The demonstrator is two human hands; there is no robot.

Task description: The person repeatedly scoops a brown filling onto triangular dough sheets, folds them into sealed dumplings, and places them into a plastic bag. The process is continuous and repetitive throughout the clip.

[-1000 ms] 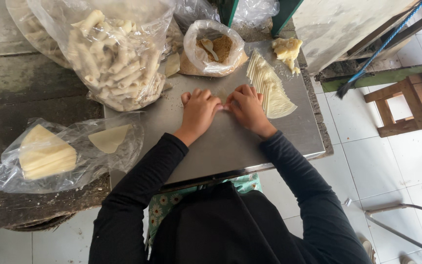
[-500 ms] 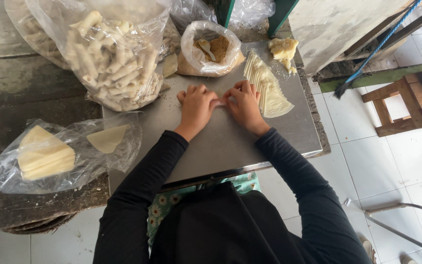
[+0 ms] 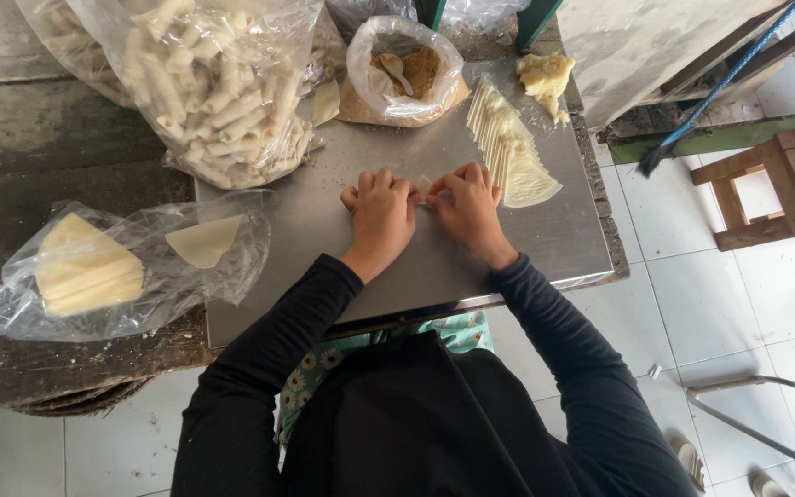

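A clear bag of pale wrapper sheets [image 3: 94, 271] lies far left, with a bag of finished rolls [image 3: 218, 87] behind it. On the steel tray [image 3: 324, 221], the left hand [image 3: 381, 216] and right hand [image 3: 466, 207] press side by side, fingers curled onto a small pale wrapper [image 3: 423, 184] between them. Stacked wrappers [image 3: 512, 152] fan out just right.

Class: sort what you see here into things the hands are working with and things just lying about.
In use:
left hand and right hand, on the pale wrapper
fanned wrappers
bag of brown filling
metal tray

Lying about:
broom
wooden stool
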